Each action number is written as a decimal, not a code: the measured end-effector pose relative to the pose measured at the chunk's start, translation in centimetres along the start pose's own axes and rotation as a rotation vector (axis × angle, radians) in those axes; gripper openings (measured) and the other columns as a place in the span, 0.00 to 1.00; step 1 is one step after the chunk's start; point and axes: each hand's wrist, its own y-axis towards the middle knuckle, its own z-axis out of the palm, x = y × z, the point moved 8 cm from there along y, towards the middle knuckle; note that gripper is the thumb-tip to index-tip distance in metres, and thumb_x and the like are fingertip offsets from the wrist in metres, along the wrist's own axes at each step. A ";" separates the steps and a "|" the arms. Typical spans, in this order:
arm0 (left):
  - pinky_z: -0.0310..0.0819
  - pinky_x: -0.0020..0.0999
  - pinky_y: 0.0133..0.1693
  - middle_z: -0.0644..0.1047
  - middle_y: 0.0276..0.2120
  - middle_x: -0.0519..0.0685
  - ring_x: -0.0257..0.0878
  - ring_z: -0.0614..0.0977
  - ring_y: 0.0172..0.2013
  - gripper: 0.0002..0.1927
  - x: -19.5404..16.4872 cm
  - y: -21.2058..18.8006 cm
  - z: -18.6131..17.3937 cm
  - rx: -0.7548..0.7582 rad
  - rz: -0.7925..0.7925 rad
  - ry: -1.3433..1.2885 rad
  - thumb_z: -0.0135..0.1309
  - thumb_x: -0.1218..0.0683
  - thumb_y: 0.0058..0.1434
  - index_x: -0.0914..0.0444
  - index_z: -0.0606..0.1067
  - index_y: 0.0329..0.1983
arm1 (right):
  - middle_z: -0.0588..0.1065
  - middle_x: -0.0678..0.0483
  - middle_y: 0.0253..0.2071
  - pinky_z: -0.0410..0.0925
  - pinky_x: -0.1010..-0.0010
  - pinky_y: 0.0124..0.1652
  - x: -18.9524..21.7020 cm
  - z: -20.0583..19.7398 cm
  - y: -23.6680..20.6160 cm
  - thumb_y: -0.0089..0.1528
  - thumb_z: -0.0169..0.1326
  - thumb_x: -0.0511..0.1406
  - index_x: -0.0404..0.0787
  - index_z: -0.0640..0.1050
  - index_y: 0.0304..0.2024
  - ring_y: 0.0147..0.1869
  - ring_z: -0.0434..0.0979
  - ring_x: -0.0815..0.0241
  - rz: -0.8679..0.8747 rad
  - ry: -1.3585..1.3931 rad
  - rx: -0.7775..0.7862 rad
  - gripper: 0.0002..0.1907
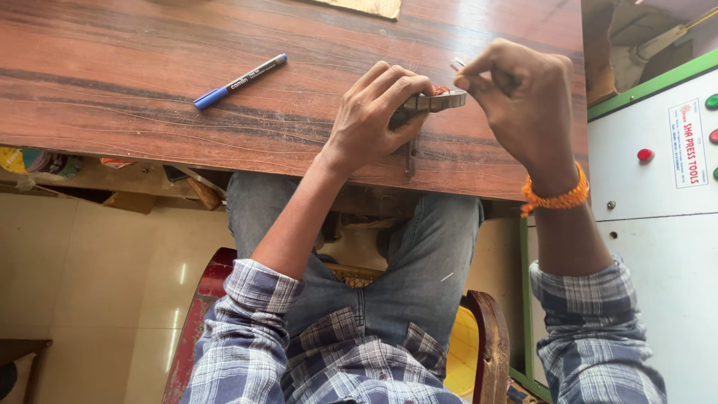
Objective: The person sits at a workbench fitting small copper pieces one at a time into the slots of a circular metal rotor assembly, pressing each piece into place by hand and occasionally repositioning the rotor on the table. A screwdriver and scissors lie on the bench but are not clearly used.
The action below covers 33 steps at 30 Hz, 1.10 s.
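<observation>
A blue-capped marker pen (239, 81) lies slantwise on the wooden table (112, 67), out at about ten o'clock from the hands and well apart from them. The left hand (374, 112) is curled tight around a small flat metal piece (437, 100) with reddish windings showing on top, pressing it against the tabletop near the front edge; a thin metal strip (410, 157) pokes out below the palm toward six o'clock. Just to the right, at three o'clock of the piece, the right hand (523, 97) has thumb and forefinger pinched shut on a tiny pale sliver (458, 64) held right above the piece's end. An orange thread band (557, 198) circles the right wrist. A white machine cabinet (658, 224) with red and green buttons stands at the far right
</observation>
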 end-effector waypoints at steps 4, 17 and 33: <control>0.77 0.38 0.50 0.77 0.43 0.43 0.41 0.78 0.46 0.18 -0.3 0.2 -0.3 -0.009 0.004 -0.005 0.66 0.56 0.60 0.57 0.74 0.51 | 0.65 0.57 0.21 0.51 0.75 0.26 0.6 0.6 0.9 0.62 0.65 0.25 0.35 0.82 0.37 0.25 0.57 0.74 0.014 0.061 0.037 0.04; 0.77 0.37 0.46 0.74 0.39 0.42 0.39 0.77 0.43 0.16 -0.3 0.2 0.0 -0.046 -0.004 0.023 0.64 0.56 0.59 0.56 0.73 0.49 | 0.63 0.59 0.21 0.51 0.75 0.28 -0.7 -0.1 -0.3 0.67 0.68 0.26 0.35 0.83 0.42 0.27 0.55 0.74 0.042 -0.010 0.047 0.05; 0.77 0.37 0.47 0.73 0.38 0.41 0.39 0.76 0.43 0.17 -0.1 0.2 0.1 -0.050 -0.041 0.044 0.63 0.56 0.56 0.55 0.73 0.48 | 0.73 0.59 0.26 0.55 0.79 0.28 -0.2 -1.0 -2.8 0.67 0.66 0.27 0.34 0.81 0.42 0.30 0.64 0.76 0.129 0.056 0.105 0.05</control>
